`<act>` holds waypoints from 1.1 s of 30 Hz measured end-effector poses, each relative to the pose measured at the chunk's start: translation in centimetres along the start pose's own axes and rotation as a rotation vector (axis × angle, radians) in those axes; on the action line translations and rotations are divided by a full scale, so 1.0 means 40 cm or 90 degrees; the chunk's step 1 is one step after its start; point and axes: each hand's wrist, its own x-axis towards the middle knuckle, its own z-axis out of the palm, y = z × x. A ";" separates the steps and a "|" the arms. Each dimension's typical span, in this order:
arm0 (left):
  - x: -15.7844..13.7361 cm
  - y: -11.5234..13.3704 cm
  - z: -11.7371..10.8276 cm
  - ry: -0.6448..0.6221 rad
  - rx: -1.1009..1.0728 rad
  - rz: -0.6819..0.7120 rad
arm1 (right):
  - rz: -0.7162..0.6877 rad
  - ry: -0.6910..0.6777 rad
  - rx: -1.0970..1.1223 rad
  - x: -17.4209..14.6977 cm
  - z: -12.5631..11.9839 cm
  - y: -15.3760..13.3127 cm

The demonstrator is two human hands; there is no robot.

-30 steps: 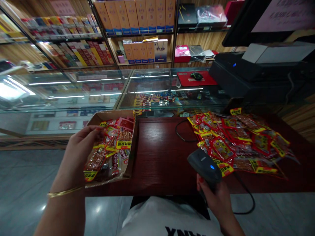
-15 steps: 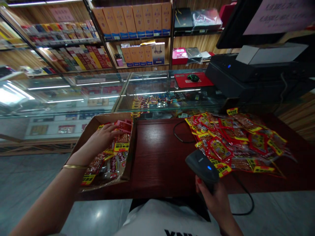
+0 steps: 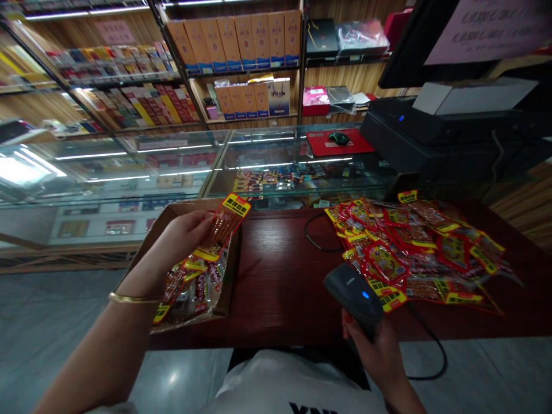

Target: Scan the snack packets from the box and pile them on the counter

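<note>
The left hand point(image 3: 183, 233) pinches one snack packet point(image 3: 222, 227) between thumb and fingers, holding it tilted just above the far end of the box point(image 3: 230, 270). The right hand point(image 3: 379, 353) is closed around the grip of the scanner point(image 3: 353, 290), whose head hovers over the near middle of the table point(image 3: 280, 276) with a small blue light showing on top; its cable point(image 3: 317, 238) loops across the wood towards the far side.

The box sits at the left edge of the table, partly overhanging it, and holds a layer of red-and-yellow packets, so a fair number appear to be left in it. On the right of the table lies a broad, loose pile point(image 3: 414, 250) of the same kind of packets, spread flat and overlapping, well apart from the box. Judging by the two heaps, the work looks well past its start but not finished: the pile on the right seems larger than what remains in the box. The lifted packet is between the two, closer to the box, and not yet under the scanner's head.

Beyond the table stand a glass counter point(image 3: 276, 161) and a black printer point(image 3: 431, 138) on the far right.
</note>
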 end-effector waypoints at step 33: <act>-0.110 0.072 0.457 -0.241 -0.605 -0.166 | -0.002 -0.003 -0.093 0.003 -0.009 -0.030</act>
